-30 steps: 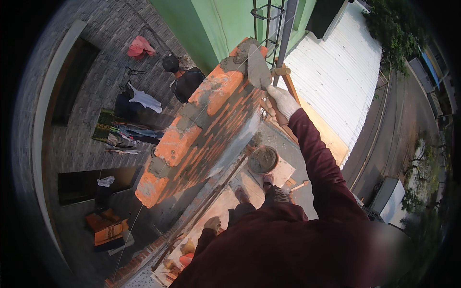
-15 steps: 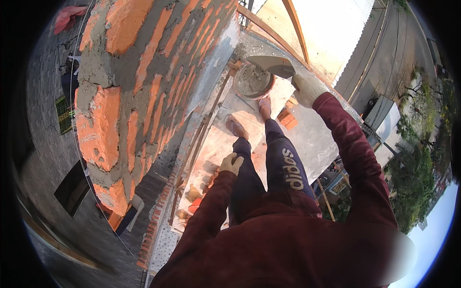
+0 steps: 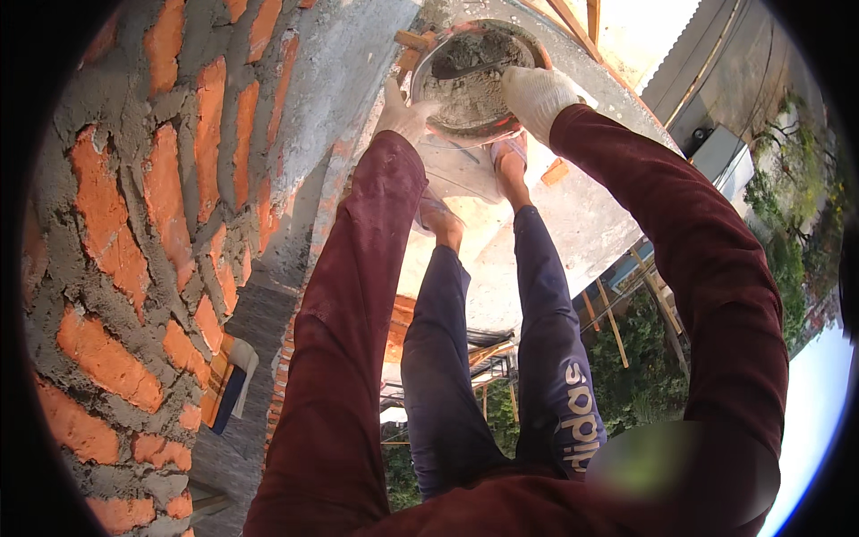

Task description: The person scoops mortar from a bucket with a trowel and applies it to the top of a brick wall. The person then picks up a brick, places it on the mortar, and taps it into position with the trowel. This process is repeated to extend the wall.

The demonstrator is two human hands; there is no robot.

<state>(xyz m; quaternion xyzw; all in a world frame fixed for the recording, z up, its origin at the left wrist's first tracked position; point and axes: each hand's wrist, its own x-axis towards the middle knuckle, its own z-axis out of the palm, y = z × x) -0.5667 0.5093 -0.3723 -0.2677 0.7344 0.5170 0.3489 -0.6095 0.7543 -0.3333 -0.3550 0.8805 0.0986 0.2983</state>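
Note:
A round bucket (image 3: 542,55) of grey mortar (image 3: 465,97) stands at the top centre, just beyond my feet. My gloved left hand (image 3: 403,116) is at its near left side, thumb and fingers spread around the wall. Over the right edge is my gloved right hand (image 3: 540,100), fingers curled. A dark trowel blade (image 3: 474,68) appears to lie in the mortar, partly covered by it. The trowel's handle is hidden by the right hand.
A brick wall (image 3: 116,233) with rough mortar joints rises close on my left. Loose brick pieces (image 3: 555,172) lie right of my feet. Wooden poles (image 3: 612,322) and trees show beyond the platform's edge (image 3: 591,255), well below. A timber beam (image 3: 573,27) runs behind the bucket.
I have bent toward the bucket, which now looks larger. My left hand has gone from beside my knee to the bucket. My right hand has lowered the trowel from above it into the mortar.

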